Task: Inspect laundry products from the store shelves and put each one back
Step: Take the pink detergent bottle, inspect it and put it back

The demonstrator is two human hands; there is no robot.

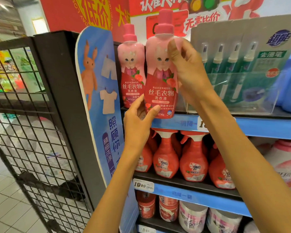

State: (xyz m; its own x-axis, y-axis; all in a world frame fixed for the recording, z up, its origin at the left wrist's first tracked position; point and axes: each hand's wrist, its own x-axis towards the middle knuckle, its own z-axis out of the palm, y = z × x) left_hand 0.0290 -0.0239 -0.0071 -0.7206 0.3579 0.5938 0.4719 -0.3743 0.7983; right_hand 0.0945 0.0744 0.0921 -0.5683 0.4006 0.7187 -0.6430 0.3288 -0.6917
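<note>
The blue-edged top shelf (242,125) is the mark here. Just in front of its lip, both hands hold a pink cat-faced detergent bottle (161,78) upright, its twin bottle (131,71) standing on that shelf just to the left. The right hand (186,68) curls around the bottle's shoulder; the left hand (139,121) cups its base, thumb pressed on the label. To judge it well, I'd keep the base supported and turn the bottle slowly, the label staying readable.
</note>
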